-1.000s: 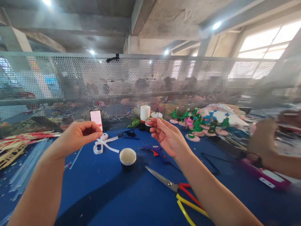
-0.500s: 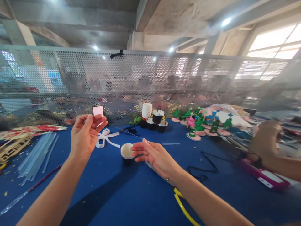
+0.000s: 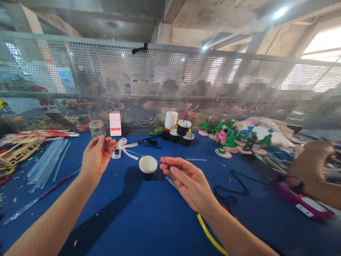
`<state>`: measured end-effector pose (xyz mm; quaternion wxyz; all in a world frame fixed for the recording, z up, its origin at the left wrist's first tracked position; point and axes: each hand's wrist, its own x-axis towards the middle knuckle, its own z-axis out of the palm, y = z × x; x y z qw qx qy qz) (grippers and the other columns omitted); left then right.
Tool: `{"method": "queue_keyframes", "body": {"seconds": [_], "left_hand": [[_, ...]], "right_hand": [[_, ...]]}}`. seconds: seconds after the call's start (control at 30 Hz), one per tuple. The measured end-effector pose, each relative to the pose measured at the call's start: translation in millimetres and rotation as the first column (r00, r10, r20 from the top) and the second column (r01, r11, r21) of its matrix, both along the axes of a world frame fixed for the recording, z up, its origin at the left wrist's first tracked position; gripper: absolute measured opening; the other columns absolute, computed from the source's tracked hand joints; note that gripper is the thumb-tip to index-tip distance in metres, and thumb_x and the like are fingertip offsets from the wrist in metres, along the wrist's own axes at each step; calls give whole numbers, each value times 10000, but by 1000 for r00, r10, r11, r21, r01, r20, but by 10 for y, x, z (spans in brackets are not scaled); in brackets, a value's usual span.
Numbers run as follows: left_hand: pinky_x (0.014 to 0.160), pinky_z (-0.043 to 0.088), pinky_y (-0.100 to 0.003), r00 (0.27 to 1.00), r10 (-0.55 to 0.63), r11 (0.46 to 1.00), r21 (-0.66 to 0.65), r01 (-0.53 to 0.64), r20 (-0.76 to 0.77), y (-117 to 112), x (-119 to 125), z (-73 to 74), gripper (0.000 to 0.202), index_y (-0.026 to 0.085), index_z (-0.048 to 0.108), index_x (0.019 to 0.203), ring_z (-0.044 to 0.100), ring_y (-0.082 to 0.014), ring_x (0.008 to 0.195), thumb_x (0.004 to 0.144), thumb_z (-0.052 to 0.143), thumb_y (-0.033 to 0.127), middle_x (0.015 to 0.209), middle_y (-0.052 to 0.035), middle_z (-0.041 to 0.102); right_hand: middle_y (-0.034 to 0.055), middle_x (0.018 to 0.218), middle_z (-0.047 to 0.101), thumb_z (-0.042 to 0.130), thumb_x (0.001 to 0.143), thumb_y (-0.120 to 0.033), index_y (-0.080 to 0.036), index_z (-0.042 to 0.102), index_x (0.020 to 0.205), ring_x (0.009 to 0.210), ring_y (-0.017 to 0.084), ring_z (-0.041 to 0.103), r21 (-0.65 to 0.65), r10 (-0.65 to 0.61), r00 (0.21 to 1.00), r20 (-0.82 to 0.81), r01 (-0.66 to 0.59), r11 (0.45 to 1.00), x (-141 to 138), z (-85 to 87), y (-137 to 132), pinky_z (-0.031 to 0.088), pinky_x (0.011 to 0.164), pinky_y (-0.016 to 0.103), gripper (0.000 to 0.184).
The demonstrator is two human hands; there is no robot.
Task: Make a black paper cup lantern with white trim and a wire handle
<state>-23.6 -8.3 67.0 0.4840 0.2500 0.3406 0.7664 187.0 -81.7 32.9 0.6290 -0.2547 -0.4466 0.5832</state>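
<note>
We are facing a perforated metal panel at twelve o'clock, with a blue table spreading out below it. Toward four o'clock, another person's bare limb is resting beside a purple box. Ahead of us, two bare hands are hanging above the tabletop, the left hand at nine o'clock from the gap between them, the right hand just past three. Below the right hand, scissors are showing a yellow handle toward five. Toward eleven, a phone is standing upright. Between the hands, a black-and-white cup is sitting on the table, lying at about nine o'clock from the right fingertips and far nearer them than the left ones. At ten o'clock from the cup, a white ribbon is curling. Smallest of all, a thin, pale strand is stretching between the fingertips, its long axis running from ten o'clock to four, passing by the cup's far rim; whether it is touching, we are not managing to tell. Both hands are appearing to pinch it lightly. The phone is displaying a red bar with lettering too small for reading, and no brand is showing legibly
</note>
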Motion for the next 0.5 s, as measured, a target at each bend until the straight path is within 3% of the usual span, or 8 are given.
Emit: {"method": "queue_keyframes", "body": {"seconds": [0.13,0.27,0.37,0.43,0.5], "left_hand": [[511,525,-213,1000,-20,998,-56,19,-6,48,-24,-58,234,142,511,609,572,-86,434,788,416,25,477,9,580],[454,491,-203,957,-221,975,-52,215,-190,-59,66,-83,111,148,516,648,545,-84,421,746,517,97,500,16,577],[506,496,-244,792,-386,916,-90,392,-474,-230,177,-95,91,154,536,674,565,-101,487,689,610,205,590,12,604],[562,477,-224,633,-401,891,-121,438,-662,-344,250,-98,104,146,562,652,564,-95,553,662,631,223,611,15,597],[548,439,-188,496,-392,877,-153,456,-775,-434,311,-102,91,144,580,635,529,-75,552,652,631,217,590,29,575]], "right_hand": [[9,850,686,582,763,-250,-205,593,806,725,123,645,161,-119,993,10,116,980,-17,9,13,531,663,266,63],[-14,684,680,506,813,-279,-212,485,792,514,111,612,268,-205,972,114,168,949,22,91,3,493,453,234,73],[-5,595,654,507,801,-270,-185,516,752,493,94,564,291,-246,895,372,140,946,50,146,13,466,474,220,99],[8,602,637,514,783,-254,-161,564,744,519,86,546,214,-185,813,552,76,974,40,143,34,453,491,206,113],[6,632,607,515,765,-255,-150,592,770,516,80,530,117,-79,775,627,6,993,3,106,50,434,456,190,130]]}}
